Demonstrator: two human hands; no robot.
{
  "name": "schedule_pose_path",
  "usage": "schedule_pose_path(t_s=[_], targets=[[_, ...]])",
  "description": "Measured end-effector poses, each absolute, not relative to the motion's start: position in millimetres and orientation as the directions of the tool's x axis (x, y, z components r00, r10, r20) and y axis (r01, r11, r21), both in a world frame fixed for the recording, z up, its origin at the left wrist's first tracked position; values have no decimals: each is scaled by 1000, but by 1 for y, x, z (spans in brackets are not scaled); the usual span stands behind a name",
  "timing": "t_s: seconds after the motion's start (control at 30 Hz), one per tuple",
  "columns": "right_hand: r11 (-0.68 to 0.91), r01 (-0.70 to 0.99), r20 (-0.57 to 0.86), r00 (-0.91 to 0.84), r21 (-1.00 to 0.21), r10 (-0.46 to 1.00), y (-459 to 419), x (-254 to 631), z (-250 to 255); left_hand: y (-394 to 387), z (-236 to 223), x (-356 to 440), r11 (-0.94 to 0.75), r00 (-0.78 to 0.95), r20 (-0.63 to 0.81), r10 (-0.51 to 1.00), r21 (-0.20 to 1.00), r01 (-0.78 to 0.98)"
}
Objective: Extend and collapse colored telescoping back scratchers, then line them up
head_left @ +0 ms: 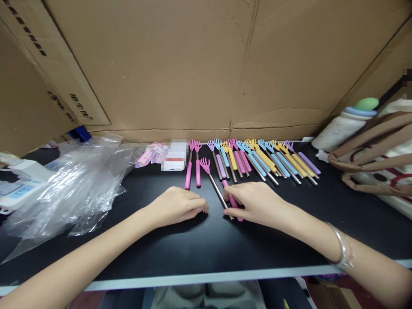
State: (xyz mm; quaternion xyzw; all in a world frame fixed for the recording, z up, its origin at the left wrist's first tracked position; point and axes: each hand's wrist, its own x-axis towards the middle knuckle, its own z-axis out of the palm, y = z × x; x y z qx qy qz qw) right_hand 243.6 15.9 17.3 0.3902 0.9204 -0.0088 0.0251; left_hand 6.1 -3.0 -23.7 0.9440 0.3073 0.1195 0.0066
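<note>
My right hand [257, 204] is curled over a loose pink handle sleeve [232, 198]. Its thumb touches the lower end of a metal rod that belongs to a back scratcher with a pink claw [206, 165]; rod and sleeve lie side by side on the black table. To the left, my left hand [180, 206] rests on the tabletop with its fingers bent and pressed together, nothing visible in them. Beyond the hands lie two pink back scratchers [193, 169], their sleeves fitted on the rods. Right of these, a row of several back scratchers [257, 161] has blue, yellow, pink and purple sleeves beside the rods.
Clear plastic bags [77, 184] are heaped at the left, near a white box-like device [24, 184]. Pink printed cards [149, 155] and a white phone-like object [174, 161] lie at the back. A white bottle [341, 128] and a bag [380, 159] stand right. Cardboard walls [180, 64] enclose the table.
</note>
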Motion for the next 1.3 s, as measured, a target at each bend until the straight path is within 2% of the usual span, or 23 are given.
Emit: schedule_pose_path(t_s=[0.13,0.33,0.43,0.53,0.67,0.8,0.93,1.13,1.3], targets=[[660,751,-208,-647,-9,733,17,253,33,-3,-23,6,-808,778,222,588,117,578],[623,779,-359,-561,76,746,23,273,45,-3,-20,5,-813,778,238,582,131,568],[590,795,-350,-518,141,781,29,283,44,-3,-20,3,-820,785,242,571,111,562],[603,780,-282,-549,165,787,35,290,42,-3,-19,3,-837,800,273,534,31,547],[621,770,-282,-569,145,772,40,292,40,-4,-18,3,-822,802,386,455,-164,545],[650,750,-253,-610,119,751,44,294,38,-4,-15,2,-798,791,429,436,-222,560],[650,752,-233,-616,109,752,45,294,37,-5,-13,3,-795,785,408,465,-196,573],[658,749,-215,-631,83,745,43,290,36,-8,-10,4,-814,797,239,555,-40,579],[677,731,-198,-652,91,731,41,285,33,-10,-4,3,-812,801,165,576,0,584]])
